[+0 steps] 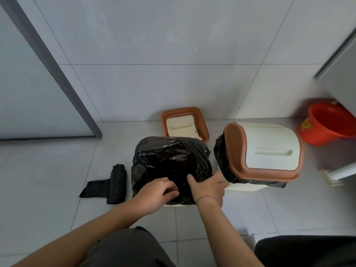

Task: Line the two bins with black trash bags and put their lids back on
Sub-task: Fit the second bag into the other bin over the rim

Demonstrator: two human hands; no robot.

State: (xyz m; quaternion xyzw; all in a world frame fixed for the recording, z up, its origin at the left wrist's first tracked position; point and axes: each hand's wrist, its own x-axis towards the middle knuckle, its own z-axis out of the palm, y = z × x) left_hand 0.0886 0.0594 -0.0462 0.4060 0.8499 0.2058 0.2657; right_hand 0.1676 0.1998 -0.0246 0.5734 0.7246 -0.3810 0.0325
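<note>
A cream bin stands in the middle of the floor, almost hidden under a black trash bag (171, 162) pulled over its rim; only a cream strip (174, 206) shows at its base. My left hand (156, 195) pinches the bag at the near edge. My right hand (209, 186) presses flat on the bag's near right corner, fingers spread. The loose brown-and-cream lid (185, 124) leans against the wall behind this bin. The second bin (248, 186) on the right is lined, with its lid (267, 149) on and black bag showing below the lid's rim.
A roll of black trash bags (116, 184) lies on the tiles to the left of the middle bin, one bag partly unrolled. A red bucket (327, 124) stands at the far right by the wall, under a cabinet (339, 60). A dark door frame (57, 78) runs along the left.
</note>
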